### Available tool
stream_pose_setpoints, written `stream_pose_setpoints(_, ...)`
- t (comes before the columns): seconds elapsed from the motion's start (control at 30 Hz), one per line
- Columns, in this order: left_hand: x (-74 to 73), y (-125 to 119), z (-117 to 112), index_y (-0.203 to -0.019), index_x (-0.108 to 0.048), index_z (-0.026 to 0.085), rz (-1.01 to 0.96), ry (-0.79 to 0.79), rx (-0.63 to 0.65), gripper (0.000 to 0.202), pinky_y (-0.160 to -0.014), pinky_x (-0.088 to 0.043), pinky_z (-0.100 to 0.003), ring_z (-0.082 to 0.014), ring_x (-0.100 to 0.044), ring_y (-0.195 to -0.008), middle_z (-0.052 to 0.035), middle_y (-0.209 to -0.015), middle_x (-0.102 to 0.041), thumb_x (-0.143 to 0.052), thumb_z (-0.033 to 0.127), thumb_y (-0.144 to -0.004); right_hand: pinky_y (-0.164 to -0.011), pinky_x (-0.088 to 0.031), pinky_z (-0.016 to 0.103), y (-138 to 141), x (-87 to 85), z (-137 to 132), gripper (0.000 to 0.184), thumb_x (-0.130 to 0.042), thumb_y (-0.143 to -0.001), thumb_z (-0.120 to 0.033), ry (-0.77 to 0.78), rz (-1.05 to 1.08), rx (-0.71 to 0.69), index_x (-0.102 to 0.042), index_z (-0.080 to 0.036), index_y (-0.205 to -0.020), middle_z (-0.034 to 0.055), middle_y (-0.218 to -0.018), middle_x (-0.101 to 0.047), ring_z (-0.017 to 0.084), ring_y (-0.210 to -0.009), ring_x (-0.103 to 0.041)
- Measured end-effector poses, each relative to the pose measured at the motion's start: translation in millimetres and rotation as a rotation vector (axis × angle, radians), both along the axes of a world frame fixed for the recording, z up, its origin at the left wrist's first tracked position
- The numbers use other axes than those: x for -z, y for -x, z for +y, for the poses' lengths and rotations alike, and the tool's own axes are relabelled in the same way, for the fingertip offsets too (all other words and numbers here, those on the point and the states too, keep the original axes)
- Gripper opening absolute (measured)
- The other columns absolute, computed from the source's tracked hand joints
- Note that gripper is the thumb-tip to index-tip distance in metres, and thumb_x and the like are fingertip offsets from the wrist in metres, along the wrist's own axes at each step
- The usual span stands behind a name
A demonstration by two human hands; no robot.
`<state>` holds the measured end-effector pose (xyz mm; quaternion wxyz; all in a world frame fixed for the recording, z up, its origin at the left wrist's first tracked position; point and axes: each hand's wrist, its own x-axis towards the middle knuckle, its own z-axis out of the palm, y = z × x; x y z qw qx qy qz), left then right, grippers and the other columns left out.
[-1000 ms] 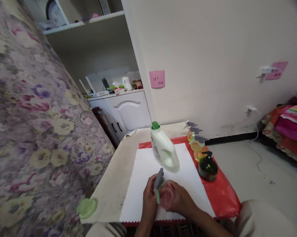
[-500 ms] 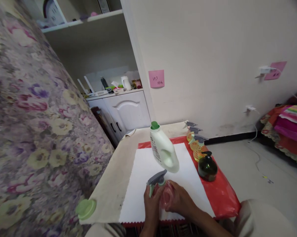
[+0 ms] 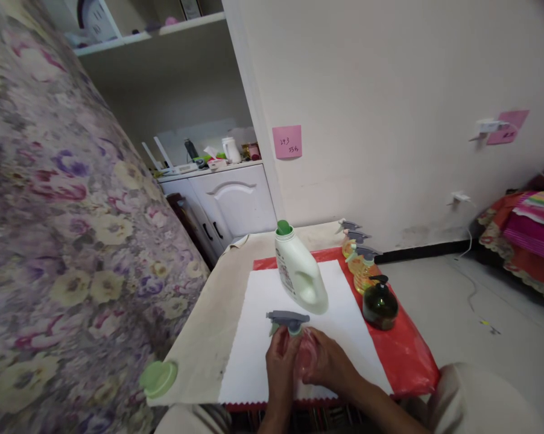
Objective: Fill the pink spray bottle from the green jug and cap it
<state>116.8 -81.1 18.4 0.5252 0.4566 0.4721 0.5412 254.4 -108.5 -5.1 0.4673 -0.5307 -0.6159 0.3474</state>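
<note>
Near the front of the white sheet [image 3: 249, 337], my two hands are closed on a small clear pinkish spray bottle [image 3: 306, 352]. The fingers of my left hand [image 3: 278, 355] pinch the neck just under the grey and pale-green trigger head [image 3: 289, 318], whose nozzle points left. My right hand [image 3: 328, 361] wraps round the body of the bottle from the right. Whether the head is screwed tight on the neck is hidden by my fingers. Just beyond stands a large pale-green jug [image 3: 299, 274] with an uncapped green mouth.
Along the right edge, on the red sheet [image 3: 405, 355], stand several spray bottles with yellow liquid [image 3: 363, 278] and a dark green pump bottle [image 3: 380, 306]. A light-green cap [image 3: 158, 378] lies at the table's front left corner. A floral curtain [image 3: 73, 241] hangs at left.
The trigger head has turned and now lies more level, its nozzle end raised. My left fingers have shifted slightly upward at the neck. My right hand stays on the bottle.
</note>
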Motion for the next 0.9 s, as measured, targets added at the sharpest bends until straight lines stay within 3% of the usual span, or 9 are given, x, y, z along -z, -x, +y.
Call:
stream_pose_setpoints(0.2,-12.8,4.6,-11.6,-0.112,-0.065,0.02,-0.013,-0.082,0.009,0.039,-0.092,-0.048,-0.035,-0.0263,-0.063,-0.107,-0.0077,-0.113,-0.07,-0.061,0.045,-0.083,-0.091,-0.049,0.04,-0.7,2.9,0.6,0.081,-0.08,-0.045,-0.015,-0.002,-0.007,0.001,-0.054,-0.025,-0.121,0.0056,-0.116,-0.067,0.029,-0.104,-0.062)
stream_pose_setpoints(0.37,-18.1,1.4,-10.2,-0.11,-0.065,0.02,0.032,-0.069,0.049,0.041,-0.09,-0.049,-0.034,-0.0262,-0.064,-0.103,-0.0076,-0.108,-0.072,-0.071,0.041,-0.075,-0.087,-0.051,0.039,0.4,0.8,-0.8,0.077,-0.08,-0.047,-0.015,0.013,-0.007,0.001,-0.055,-0.025,-0.119,0.0053,-0.113,-0.068,0.028,-0.1,-0.064)
stream_pose_setpoints(0.5,-16.4,3.3,-10.8,-0.11,-0.065,0.018,0.007,-0.056,0.028,0.04,-0.089,-0.049,-0.037,-0.0267,-0.064,-0.101,-0.009,-0.108,-0.072,-0.064,0.044,-0.08,-0.092,-0.05,0.042,-0.2,2.7,-0.4,0.083,-0.082,-0.044,-0.015,0.019,-0.006,0.001,-0.053,-0.023,-0.122,0.0074,-0.118,-0.066,0.031,-0.107,-0.062)
stream_pose_setpoints(0.7,-14.1,0.5,-11.2,-0.11,-0.065,0.02,0.045,-0.09,-0.007,0.042,-0.097,-0.045,-0.039,-0.0285,-0.061,-0.111,-0.0083,-0.115,-0.07,-0.069,0.043,-0.075,-0.095,-0.049,0.043,-0.4,5.7,1.2,0.086,-0.081,-0.045,-0.014,0.01,-0.002,-0.011,-0.051,-0.023,-0.125,0.0079,-0.122,-0.065,0.03,-0.108,-0.062)
stream_pose_setpoints(0.9,-16.6,5.2,-6.7,-0.107,-0.066,0.019,0.032,-0.094,0.061,0.036,-0.088,-0.049,-0.036,-0.025,-0.066,-0.097,-0.0077,-0.106,-0.073,-0.067,0.041,-0.078,-0.096,-0.048,0.045,-0.9,3.2,1.1,0.086,-0.081,-0.045,-0.014,-0.001,0.0,-0.022,-0.052,-0.025,-0.125,0.0076,-0.124,-0.064,0.031,-0.111,-0.061)
